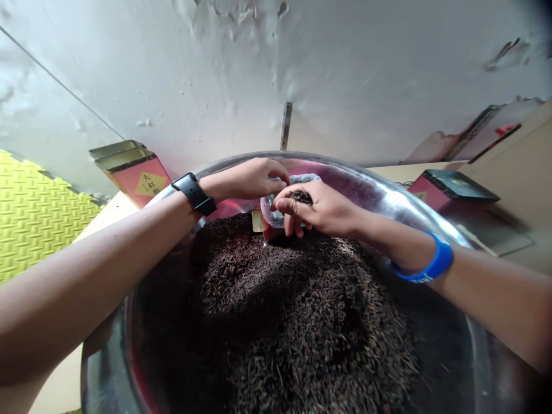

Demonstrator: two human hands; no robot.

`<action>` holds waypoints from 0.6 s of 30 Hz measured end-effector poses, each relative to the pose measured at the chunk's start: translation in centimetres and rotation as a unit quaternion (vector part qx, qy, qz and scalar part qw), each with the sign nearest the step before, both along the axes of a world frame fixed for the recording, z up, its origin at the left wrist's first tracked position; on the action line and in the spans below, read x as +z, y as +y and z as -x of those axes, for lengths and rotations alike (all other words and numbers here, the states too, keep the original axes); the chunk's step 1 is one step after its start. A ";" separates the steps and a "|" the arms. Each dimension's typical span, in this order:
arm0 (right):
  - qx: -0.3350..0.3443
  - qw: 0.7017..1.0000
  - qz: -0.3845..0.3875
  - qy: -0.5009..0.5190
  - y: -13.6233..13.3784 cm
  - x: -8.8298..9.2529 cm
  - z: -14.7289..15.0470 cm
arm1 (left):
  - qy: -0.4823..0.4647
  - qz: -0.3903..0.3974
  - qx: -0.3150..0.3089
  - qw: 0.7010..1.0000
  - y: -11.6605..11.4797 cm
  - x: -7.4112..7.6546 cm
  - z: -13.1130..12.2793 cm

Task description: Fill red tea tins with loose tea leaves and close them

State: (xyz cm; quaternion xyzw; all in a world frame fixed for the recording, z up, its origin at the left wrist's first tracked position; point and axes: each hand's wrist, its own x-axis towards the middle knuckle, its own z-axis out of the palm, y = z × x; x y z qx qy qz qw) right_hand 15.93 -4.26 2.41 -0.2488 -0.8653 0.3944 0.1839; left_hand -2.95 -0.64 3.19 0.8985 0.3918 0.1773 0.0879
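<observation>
A large metal basin (pixel 401 201) holds a heap of dark loose tea leaves (pixel 319 310). At its far side a small box (pixel 272 233) stands on the leaves, lined with a clear plastic bag (pixel 268 208) whose mouth is spread. My left hand (pixel 259 175) pinches the bag's rim at the left. Over the bag's mouth my right hand (pixel 319 207) is curled around a handful of tea leaves, some of which show between thumb and fingers. Much of the box and bag is hidden behind my right hand.
A red tea box (pixel 140 178) with its top flaps up stands left of the basin. Another red box with a dark top (pixel 457 187) lies at the right. Behind is a peeling white wall (pixel 345 75); a yellow foam mat (pixel 38 213) covers the left.
</observation>
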 end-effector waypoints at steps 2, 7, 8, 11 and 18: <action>-0.044 0.997 -0.063 0.005 0.8 0.5 -0.6 | -0.019 0.002 0.005 1.000 -0.1 0.1 -0.1; -0.162 0.958 -0.229 -0.051 3.0 0.8 -1.8 | -0.035 0.012 0.026 0.999 -0.4 0.0 -0.1; -0.183 0.946 -0.258 -0.077 3.3 0.8 -1.9 | -0.039 0.014 0.027 0.999 -0.4 0.0 -0.1; -0.226 0.908 -0.315 -0.157 3.5 0.5 -1.9 | -0.058 0.011 0.019 0.998 -0.7 -0.1 -0.5; -0.254 0.887 -0.290 -0.255 3.4 0.0 -1.6 | -0.093 -0.069 -0.012 0.993 -1.8 -0.5 -2.0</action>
